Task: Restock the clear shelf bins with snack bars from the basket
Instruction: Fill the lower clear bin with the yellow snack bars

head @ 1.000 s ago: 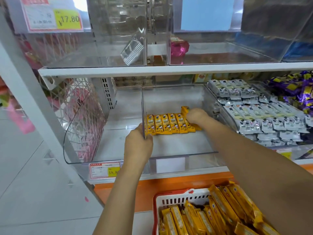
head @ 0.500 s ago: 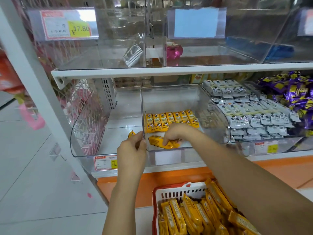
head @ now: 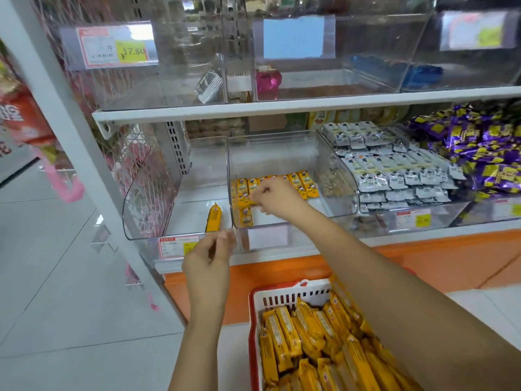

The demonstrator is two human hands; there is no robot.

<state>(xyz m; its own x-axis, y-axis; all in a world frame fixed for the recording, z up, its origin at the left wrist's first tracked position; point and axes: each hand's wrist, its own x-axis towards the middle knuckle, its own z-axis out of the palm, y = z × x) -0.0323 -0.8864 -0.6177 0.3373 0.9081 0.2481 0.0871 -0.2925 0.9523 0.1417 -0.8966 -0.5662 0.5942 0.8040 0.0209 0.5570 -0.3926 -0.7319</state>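
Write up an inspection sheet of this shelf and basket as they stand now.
Surface: white lower shelf carrying clear bins.
Job's things: a row of yellow bars across the middle bin, with one more bar nearer its front. A lone bar lies in the left bin. The red basket below is piled with bars.
Clutter: nothing seen.
Hands: right hand inside the middle bin, fingers curled over the row, grip unclear. Left hand at the bins' front edge, blurred, grip unclear.
Cables: nothing seen.
Surroundings: grey packets and purple packets in bins to the right. Upper bins carry a price tag.
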